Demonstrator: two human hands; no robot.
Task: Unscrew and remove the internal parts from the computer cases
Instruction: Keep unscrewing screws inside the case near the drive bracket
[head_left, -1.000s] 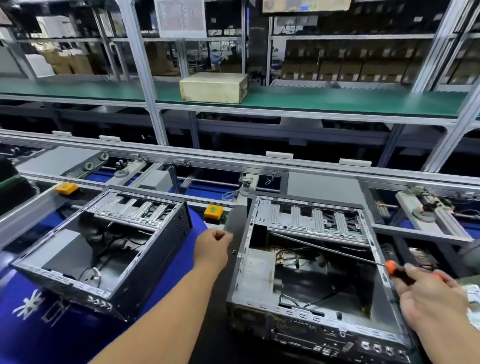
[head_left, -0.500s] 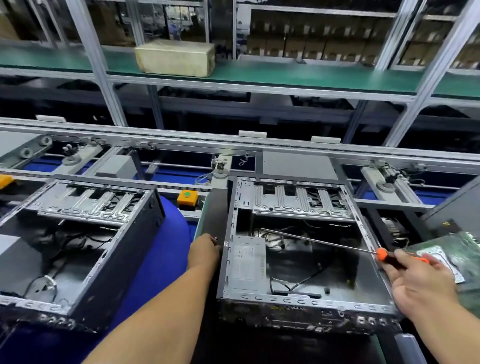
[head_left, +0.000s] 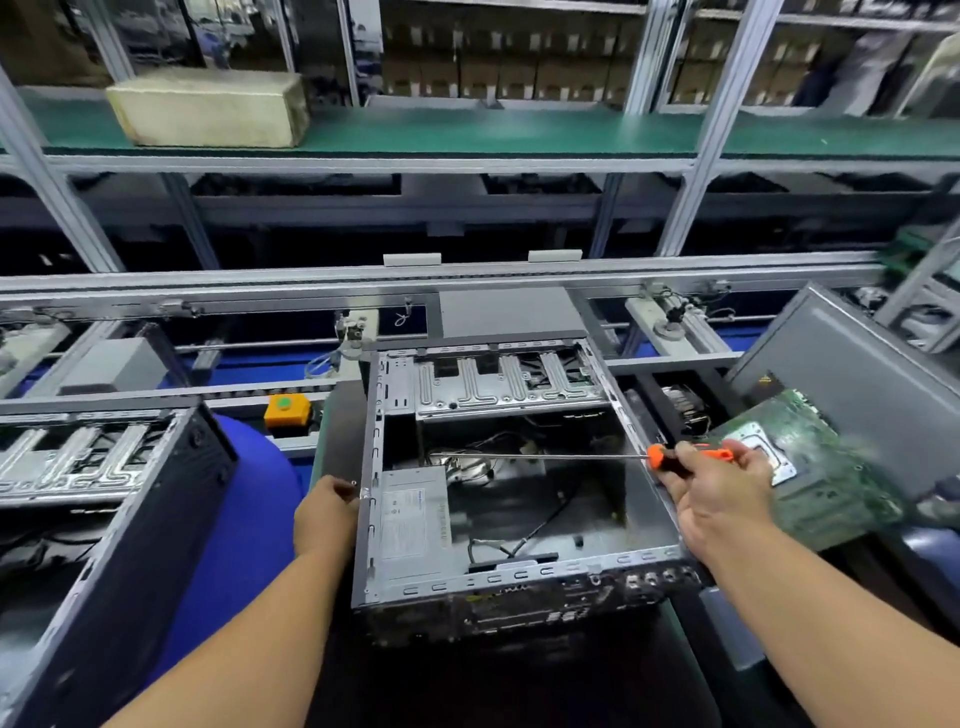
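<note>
Since a moment ago my view has dropped closer: my left hand (head_left: 326, 512) still curls against the open, near-gutted case (head_left: 498, 488) on the desk, right hand (head_left: 719, 491) clamped on the screwdriver (head_left: 670, 457) above it.

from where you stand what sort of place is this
Most likely an electronics disassembly line in a factory or recycling workshop. Opened grey metal computer cases sit along a grey roller conveyor rail, a loose green circuit board lies at right, and green-matted metal shelving runs behind.
</note>
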